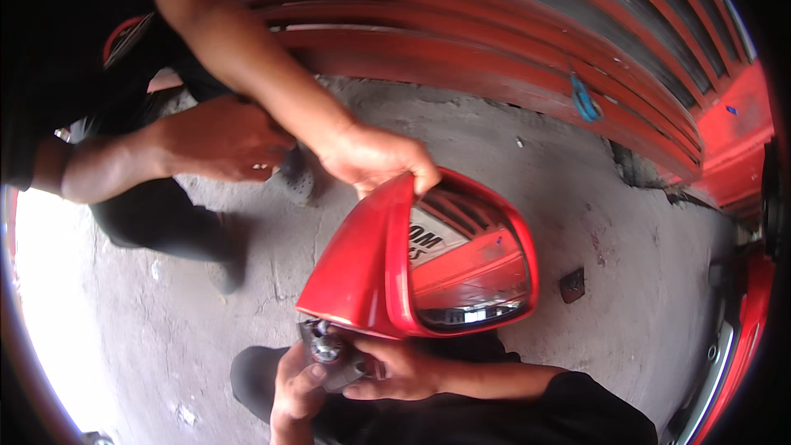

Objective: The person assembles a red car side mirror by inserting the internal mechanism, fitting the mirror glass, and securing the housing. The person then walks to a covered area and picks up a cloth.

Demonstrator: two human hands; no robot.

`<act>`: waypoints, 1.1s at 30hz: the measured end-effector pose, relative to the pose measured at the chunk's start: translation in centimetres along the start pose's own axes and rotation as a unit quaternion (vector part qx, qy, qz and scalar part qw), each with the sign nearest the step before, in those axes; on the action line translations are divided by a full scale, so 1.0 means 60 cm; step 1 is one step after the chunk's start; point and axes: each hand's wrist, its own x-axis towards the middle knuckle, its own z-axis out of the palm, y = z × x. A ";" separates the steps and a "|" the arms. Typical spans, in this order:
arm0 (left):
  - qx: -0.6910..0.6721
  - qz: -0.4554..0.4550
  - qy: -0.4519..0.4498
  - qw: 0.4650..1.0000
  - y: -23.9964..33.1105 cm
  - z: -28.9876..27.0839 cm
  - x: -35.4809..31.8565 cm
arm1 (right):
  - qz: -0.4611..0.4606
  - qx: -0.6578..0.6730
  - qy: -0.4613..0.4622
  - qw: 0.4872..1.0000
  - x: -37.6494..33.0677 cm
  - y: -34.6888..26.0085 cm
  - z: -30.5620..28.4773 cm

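A red car side mirror [354, 264] stands upright in front of me, its glass [470, 268] facing right and reflecting red slats and panels. Below the housing is its dark mounting bracket [325, 348], with a round metal pivot. My left hand [298, 383] grips this bracket from the left, thumb on its front. On the other side, my right hand [400, 369] wraps its fingers round the bracket under the housing. A co-worker's hand [375, 156] grasps the housing's top edge. That person's other hand [235, 142] hangs near their knee, apart from the mirror.
Red slatted metalwork [494, 41] runs along the back, with a blue looped object [585, 100] on it. A small dark flat piece [572, 285] lies on the grey concrete floor [610, 338]. The co-worker's dark shoe [297, 177] is beyond the mirror. A red edge [746, 338] stands at right.
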 end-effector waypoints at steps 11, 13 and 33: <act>-0.095 -0.090 -0.117 0.985 -0.013 0.028 0.003 | -0.287 -0.744 0.375 0.473 -0.265 -0.097 -0.116; -0.101 -0.087 -0.131 0.982 -0.015 0.033 0.006 | -0.273 -0.626 0.444 0.580 -0.247 -0.109 -0.155; -0.215 -0.052 -0.200 0.955 0.033 0.124 -0.017 | -0.327 -0.340 0.467 0.748 -0.211 -0.183 -0.215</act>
